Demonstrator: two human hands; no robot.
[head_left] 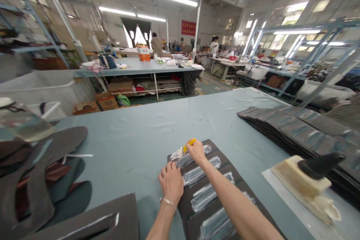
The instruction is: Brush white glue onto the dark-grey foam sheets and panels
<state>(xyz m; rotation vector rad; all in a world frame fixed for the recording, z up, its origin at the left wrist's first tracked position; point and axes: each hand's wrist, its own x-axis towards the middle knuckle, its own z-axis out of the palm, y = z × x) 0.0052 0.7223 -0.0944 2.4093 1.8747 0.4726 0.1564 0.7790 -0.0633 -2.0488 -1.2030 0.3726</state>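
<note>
Currently, two bare hands work over a dark flat panel (202,184) lying on a blue-grey table (135,138), straight ahead of the wearer and a little to the right. The panel's long axis runs away from the wearer, slanting from near right to far left; pale, streaky strips cross it from side to side, one behind another.

The right hand (196,152) is over the far end, thumb and fingers pinching a small yellow-handled brush (188,145). The brush points left and slightly back toward the wearer, its pale tip at the left part of the farthest strip, so its line roughly follows that strip and cuts across the panel's length. The right forearm passes diagonally above the nearer strips.

The left hand (171,182) lies flat at the panel's left edge, fingers slightly apart and holding nothing visible. It is nearer the wearer than the brush; its fingertips sit just below the brush tip, near but apart. Of the two, the right hand is closer to the panel's far edge.

Well to the right is a stack of similar dark panels (270,127).
</note>
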